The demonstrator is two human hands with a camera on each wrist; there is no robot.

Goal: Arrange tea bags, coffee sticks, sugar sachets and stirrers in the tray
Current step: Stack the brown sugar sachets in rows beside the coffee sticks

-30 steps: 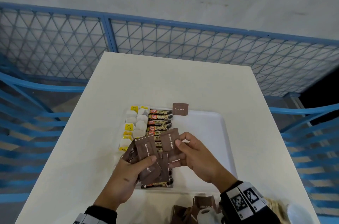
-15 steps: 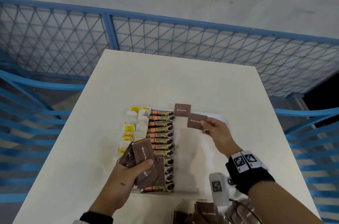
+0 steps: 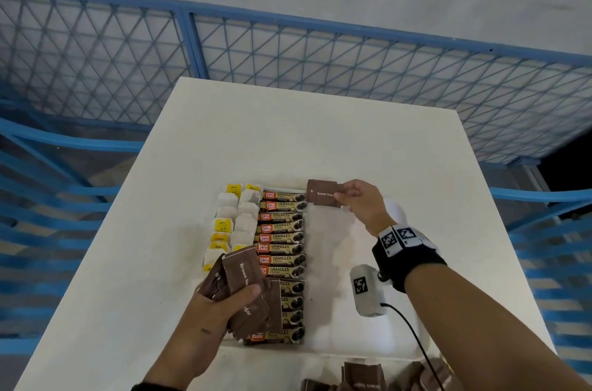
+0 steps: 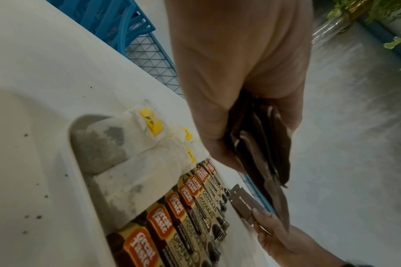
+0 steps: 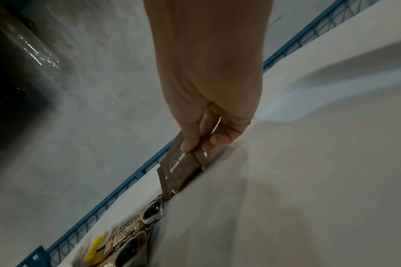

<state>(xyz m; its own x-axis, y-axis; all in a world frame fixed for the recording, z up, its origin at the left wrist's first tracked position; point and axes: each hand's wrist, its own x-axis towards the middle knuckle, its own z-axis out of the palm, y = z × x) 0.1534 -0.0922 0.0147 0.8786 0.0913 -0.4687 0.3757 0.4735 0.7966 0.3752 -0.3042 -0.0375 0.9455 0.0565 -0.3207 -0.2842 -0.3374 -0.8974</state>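
Note:
A white tray [image 3: 339, 320] lies on the white table. Along its left side sit white tea bags [image 3: 245, 219] with yellow tags, then a column of coffee sticks [image 3: 282, 249]. My right hand [image 3: 355, 203] pinches a brown sugar sachet [image 3: 325, 197] at the tray's far edge, overlapping another brown sachet lying there. The same sachet [image 5: 180, 170] shows under my thumb in the right wrist view. My left hand [image 3: 224, 304] grips a fanned bundle of brown sugar sachets [image 3: 245, 285] above the near end of the coffee column, and the bundle [image 4: 261, 144] hangs from the curled fingers in the left wrist view.
More brown sachets [image 3: 362, 376] lie loose on the table at the near edge, by a cable from my right wrist camera [image 3: 366, 289]. A blue mesh fence [image 3: 288, 51] surrounds the table. The tray's right half shows bare white.
My right hand took one sachet from the left hand's bundle, carried it to the tray's far edge and now holds it down against the sachet there. The left hand stayed put.

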